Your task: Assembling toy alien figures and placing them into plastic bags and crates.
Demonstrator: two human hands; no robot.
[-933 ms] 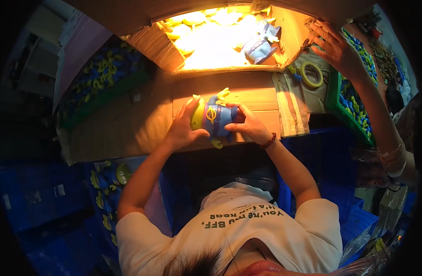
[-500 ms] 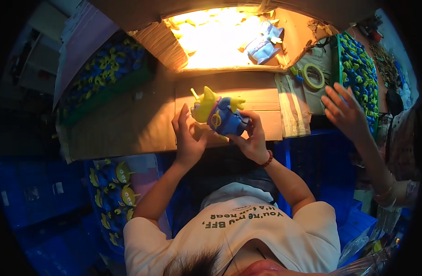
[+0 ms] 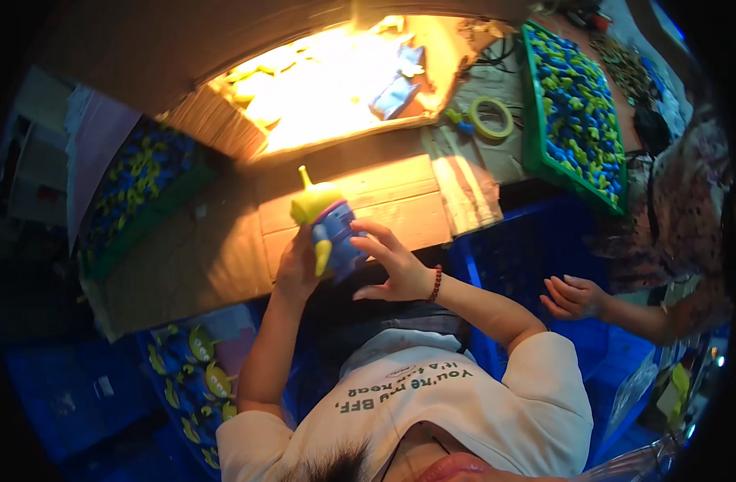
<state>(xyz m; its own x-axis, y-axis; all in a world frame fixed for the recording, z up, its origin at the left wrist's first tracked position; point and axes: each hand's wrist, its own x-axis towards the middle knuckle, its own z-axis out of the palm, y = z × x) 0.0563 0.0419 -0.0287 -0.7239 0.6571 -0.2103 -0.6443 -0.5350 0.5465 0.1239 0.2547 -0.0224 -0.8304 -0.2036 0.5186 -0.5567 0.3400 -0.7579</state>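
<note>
A toy figure (image 3: 336, 229) with a yellow head, an antenna and a blue body is held tilted over the cardboard near me, a little blurred. My left hand (image 3: 298, 262) is closed around its left side, with most fingers hidden behind the toy. At the toy's right side, my right hand (image 3: 397, 263) has its fingers spread and the thumb apart. Its fingertips overlap the blue body, though whether they press on it I cannot tell.
A brightly lit cardboard box (image 3: 336, 143) holds more toys, including a blue figure (image 3: 396, 95). Green crates of small blue and yellow parts (image 3: 576, 108) stand either side. A tape roll (image 3: 491, 118) lies rightward. Finished-looking figures (image 3: 199, 345) fill a lower-left bin. A co-worker's hand (image 3: 572, 297) is at right.
The toy has been turned more upright, and my right hand has loosened from its lower body. The co-worker's hand has moved down from beside the right crate. The whole view has shifted.
</note>
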